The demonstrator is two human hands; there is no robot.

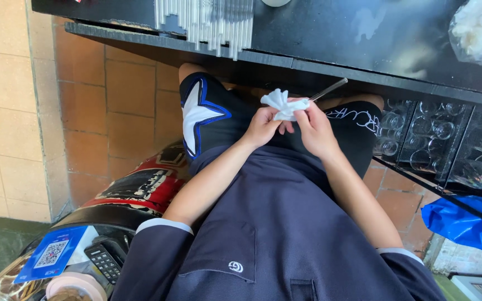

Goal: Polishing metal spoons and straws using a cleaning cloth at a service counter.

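- White and crumpled, a small tissue (283, 104) sits pinched between both hands above the person's lap, its loose end fanning up and to the left in soft folds.
- Left hand (263, 126) is curled closed around the lower part of the tissue, thumb and fingers pressed onto the paper from the left.
- Right hand (314, 129) is likewise closed, its fingertips gripping the tissue from the right, and the two hands touch each other at the wad.
- A thin clear straw (328, 89) pokes out of the tissue at the right hand, slanting up and to the right toward the edge of the black counter (330, 33); its lower end is hidden in the paper, so which fingers press on it cannot be told.
- The tissue and straw are held just below the counter's front edge, over black shorts (218, 120) bearing a white star.
- A bundle of clear straws (210, 22) hangs over the counter's edge, well apart from the hands.
- To the right, under the counter, upturned glasses (425, 134) stand in a rack, and a blue plastic bag (467, 223) lies below them.
- A calculator (104, 261) rests at lower left.
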